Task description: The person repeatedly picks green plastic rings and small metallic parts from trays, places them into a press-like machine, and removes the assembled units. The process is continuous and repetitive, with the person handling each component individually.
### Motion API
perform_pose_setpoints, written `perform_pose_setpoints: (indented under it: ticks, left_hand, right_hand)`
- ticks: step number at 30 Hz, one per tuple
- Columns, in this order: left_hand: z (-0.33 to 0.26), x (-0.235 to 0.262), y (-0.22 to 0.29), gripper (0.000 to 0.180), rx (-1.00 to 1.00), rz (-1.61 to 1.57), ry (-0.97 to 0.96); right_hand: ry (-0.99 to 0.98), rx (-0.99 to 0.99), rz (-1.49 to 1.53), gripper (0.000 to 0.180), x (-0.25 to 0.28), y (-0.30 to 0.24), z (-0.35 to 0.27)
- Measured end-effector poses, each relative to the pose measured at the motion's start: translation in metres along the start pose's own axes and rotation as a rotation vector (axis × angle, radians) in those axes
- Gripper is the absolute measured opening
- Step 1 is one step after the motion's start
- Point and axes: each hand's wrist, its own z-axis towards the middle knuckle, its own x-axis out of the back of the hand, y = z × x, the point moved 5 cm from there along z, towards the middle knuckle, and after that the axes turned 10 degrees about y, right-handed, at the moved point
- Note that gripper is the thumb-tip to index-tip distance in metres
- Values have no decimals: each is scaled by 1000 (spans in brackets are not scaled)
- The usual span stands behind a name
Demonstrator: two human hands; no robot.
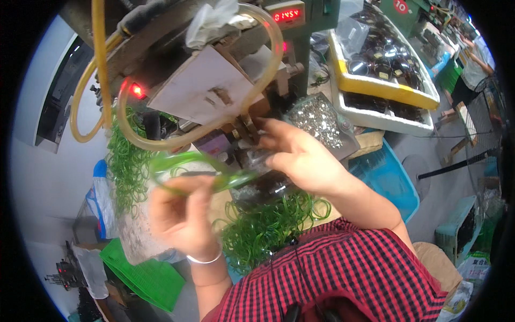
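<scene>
My left hand (182, 217), with a white bangle at the wrist, pinches a translucent green plastic eyeglass frame (225, 181). Motion blurs both the hand and the frame, which reaches toward the machine's work area. At that spot, my right hand (300, 158) has bent fingers beside the machine's metal tooling (247, 129). Its fingertips are partly in shadow, and whatever they grip is too small to make out. Below the hands lies a heap of similar green frames (268, 225). A metal tray of small shiny metal parts (319, 123) stands just beyond my right hand.
A pale board (201, 88) and yellowish hose (276, 48) hang over the work area. More green pieces (126, 166) lie at left. At right are a white foam box of dark glossy parts (383, 64) and a blue crate (394, 180). A green basket (142, 276) sits lower left.
</scene>
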Motion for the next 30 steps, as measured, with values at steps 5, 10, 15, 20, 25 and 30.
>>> perform_pose_setpoints:
  ticks: [5,10,15,20,25,30]
  left_hand:
    - [-8,-41,-18,13,99,110,-98]
    - [-3,-51,-33,8,86,155,-60]
    - [-1,-50,-43,10,138,111,-95]
    - [-2,-48,-41,10,66,139,-40]
    - [-23,-31,25,24,-373,128,-103]
    - [-23,-106,67,18,212,-1021,-540]
  right_hand:
    - [175,338,-541,44,61,16,31]
    - [688,496,-640,30,146,43,30]
    - [290,721,-1175,13,96,54,4]
    - [79,685,-1281,7,64,64,13]
    - [26,781,-1315,9,47,88,19]
    - [201,604,-1381,61,100,99,19]
